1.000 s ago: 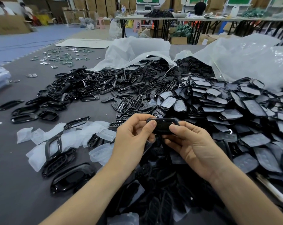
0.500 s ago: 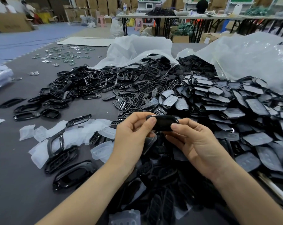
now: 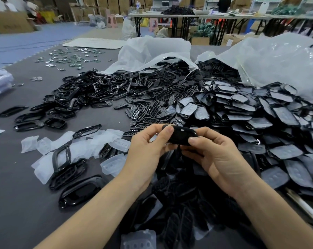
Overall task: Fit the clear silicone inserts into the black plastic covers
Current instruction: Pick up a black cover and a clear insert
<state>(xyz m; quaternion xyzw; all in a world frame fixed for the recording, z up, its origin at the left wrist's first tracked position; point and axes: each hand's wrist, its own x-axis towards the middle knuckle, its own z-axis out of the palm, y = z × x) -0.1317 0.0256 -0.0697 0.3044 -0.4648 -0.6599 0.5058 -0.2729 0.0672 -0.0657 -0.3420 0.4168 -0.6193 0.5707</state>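
— Hands?
— Left hand (image 3: 144, 155) and right hand (image 3: 218, 159) are both pinching one black cover (image 3: 180, 136) above the surface (image 3: 11, 186), fingers (image 3: 167, 131) curling round its ends.
— Inserts?
— Clear inserts (image 3: 114, 163) are lying loose just left. Fitted covers (image 3: 260, 123) are piling up to the right. Bags (image 3: 278, 63) are spilling parts beyond.

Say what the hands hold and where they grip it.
One black plastic cover, held in both hands: the left hand pinches its left end, and the right hand pinches its right end.

bare mat (image 3: 101, 119) left, cover heap (image 3: 260, 123) crowding right
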